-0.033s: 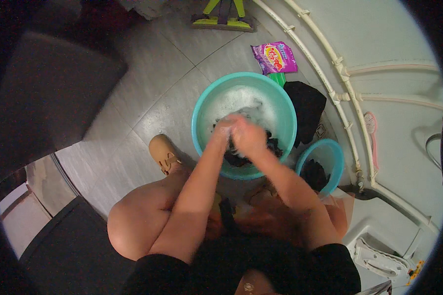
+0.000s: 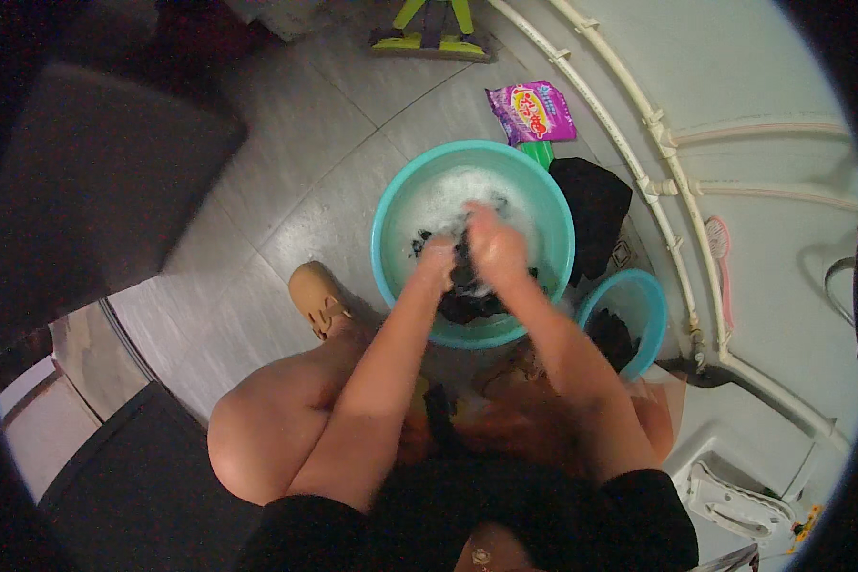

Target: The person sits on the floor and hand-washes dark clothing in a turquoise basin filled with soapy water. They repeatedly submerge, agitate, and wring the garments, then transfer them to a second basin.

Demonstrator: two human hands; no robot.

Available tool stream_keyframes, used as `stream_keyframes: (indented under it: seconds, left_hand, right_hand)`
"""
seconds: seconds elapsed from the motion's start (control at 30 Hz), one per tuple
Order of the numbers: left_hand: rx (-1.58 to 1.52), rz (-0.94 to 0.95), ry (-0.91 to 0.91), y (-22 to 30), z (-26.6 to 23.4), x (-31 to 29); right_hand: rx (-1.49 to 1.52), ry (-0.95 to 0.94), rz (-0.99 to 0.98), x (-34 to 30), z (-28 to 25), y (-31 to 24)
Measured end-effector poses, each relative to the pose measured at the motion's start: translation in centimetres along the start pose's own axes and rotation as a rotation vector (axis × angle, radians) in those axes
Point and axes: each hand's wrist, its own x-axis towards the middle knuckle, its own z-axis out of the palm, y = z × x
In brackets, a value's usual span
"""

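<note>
Grey tile floor (image 2: 257, 219), teal basin (image 2: 380, 243) — dark cloth (image 2: 465, 278) inside, between left hand (image 2: 437, 259) and right hand (image 2: 499, 252), strung toward near rim. Left's clenched on it — right's too blurry, can't tell grip.

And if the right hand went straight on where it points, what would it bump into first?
Probably the white suds, just ahead of the right hand in the turquoise basin. Its height is hard to judge; if it is higher up, the basin's far rim might come first.
</note>
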Motion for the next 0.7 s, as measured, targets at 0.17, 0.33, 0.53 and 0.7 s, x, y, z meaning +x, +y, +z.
stream_keyframes:
  seconds: [0.17, 0.33, 0.53, 0.7]
  left_hand:
    - [0.189, 0.213, -0.019, -1.3, -2.1, 1.8]
    - [0.708, 0.588, 0.370, -1.2, -5.4, 4.3]
    - [0.958, 0.688, -0.142, -1.2, 6.7, -3.9]
    - [1.066, 0.506, -0.229, 2.8, 4.9, -5.1]
  right_hand:
    - [0.067, 0.131, 0.013, -1.4, 1.0, -1.6]
    - [0.346, 0.118, -0.022, -1.8, 3.8, -2.1]
    - [1.035, -0.202, 0.780, 2.9, 1.5, 17.0]
    - [1.114, -0.330, 0.691, 3.1, -3.2, 11.9]
